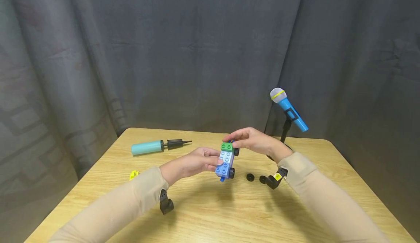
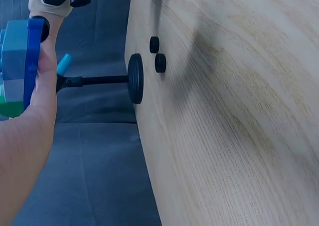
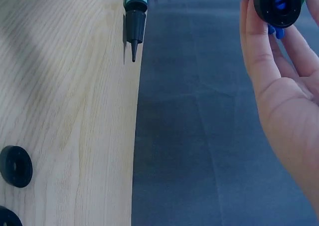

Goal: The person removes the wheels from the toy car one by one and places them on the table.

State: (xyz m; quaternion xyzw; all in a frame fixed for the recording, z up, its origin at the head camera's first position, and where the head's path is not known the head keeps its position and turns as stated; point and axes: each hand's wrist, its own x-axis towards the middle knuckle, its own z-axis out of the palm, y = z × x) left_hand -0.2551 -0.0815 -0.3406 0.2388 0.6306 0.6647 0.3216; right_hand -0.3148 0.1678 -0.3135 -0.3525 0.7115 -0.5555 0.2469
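Note:
A toy car (image 1: 226, 158) built from green, pale blue and blue blocks is held above the table. My left hand (image 1: 197, 161) grips it from the left side, thumb on the blue blocks. At the green far end, my right hand (image 1: 254, 141) holds the car between thumb and fingers. Two black wheels show on the car's right side; in the right wrist view one wheel (image 3: 277, 5) is close to the right fingers. The blue underside of the car (image 2: 32, 61) faces the table in the left wrist view.
Two loose black wheels (image 1: 250, 177) lie on the wooden table (image 1: 203, 214), right of the car. A teal hand pump (image 1: 147, 148) lies at the back left, near a small yellow piece (image 1: 133, 174). A blue microphone (image 1: 288, 108) on a stand is at the back right.

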